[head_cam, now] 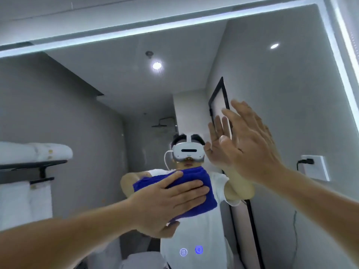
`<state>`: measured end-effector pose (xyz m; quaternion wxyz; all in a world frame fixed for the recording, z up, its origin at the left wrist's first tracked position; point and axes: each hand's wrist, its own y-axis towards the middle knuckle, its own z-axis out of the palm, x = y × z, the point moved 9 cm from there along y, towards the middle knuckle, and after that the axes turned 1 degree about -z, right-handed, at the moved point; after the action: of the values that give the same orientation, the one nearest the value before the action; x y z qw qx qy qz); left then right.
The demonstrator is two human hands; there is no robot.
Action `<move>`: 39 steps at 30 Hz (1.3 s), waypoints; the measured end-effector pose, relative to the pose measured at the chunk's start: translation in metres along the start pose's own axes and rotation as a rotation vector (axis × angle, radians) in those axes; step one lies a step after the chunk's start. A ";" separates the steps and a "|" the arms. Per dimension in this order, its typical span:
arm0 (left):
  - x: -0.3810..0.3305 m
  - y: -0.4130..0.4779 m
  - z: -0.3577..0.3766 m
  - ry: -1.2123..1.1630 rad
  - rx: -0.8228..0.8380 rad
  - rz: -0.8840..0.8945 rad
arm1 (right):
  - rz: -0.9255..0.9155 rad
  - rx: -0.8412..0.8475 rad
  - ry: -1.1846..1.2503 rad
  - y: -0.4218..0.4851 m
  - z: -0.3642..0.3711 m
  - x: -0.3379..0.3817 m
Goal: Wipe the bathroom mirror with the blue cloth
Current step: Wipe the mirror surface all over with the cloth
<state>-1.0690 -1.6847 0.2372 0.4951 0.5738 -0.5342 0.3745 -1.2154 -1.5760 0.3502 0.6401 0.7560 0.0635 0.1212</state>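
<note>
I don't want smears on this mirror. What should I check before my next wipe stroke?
1. The blue cloth lies flat on the mirror: ok.
2. The left hand has its fingers spread over the cloth: ok.
3. The right hand is off the glass: not ok, it lies bare against it.
4. The cloth is apart from the lit touch buttons: ok.
5. The glass is free of streaks: cannot tell.
</note>
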 end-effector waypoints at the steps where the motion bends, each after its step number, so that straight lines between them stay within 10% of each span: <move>1: 0.011 -0.002 -0.001 0.013 0.010 0.053 | 0.006 0.016 -0.008 -0.002 0.003 0.001; 3: 0.062 -0.005 -0.008 0.074 -0.015 -0.011 | 0.009 0.022 -0.008 -0.003 0.006 0.004; 7: 0.204 -0.036 -0.032 -0.002 -0.148 -0.746 | 0.009 0.012 0.023 -0.004 0.008 0.018; 11: 0.198 -0.051 -0.025 -0.103 -0.281 -1.181 | 0.006 -0.005 0.055 -0.019 0.016 0.031; 21: -0.055 -0.090 0.032 -0.107 -0.182 -0.661 | 0.084 0.039 0.132 -0.061 0.035 0.047; 29: -0.016 -0.117 0.035 -0.042 -0.089 -0.174 | 0.050 0.082 0.128 -0.083 0.050 0.068; 35: 0.099 -0.132 0.011 -0.106 -0.270 -1.051 | 0.070 0.078 0.136 -0.106 0.074 0.078; 39: 0.043 -0.152 0.031 -0.169 -0.281 -1.261 | 0.108 0.126 0.131 -0.136 0.080 0.067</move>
<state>-0.9159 -1.7346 0.2459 0.6465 0.7345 -0.1760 -0.1079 -1.1221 -1.6120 0.2111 0.5784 0.7874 0.0717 0.2007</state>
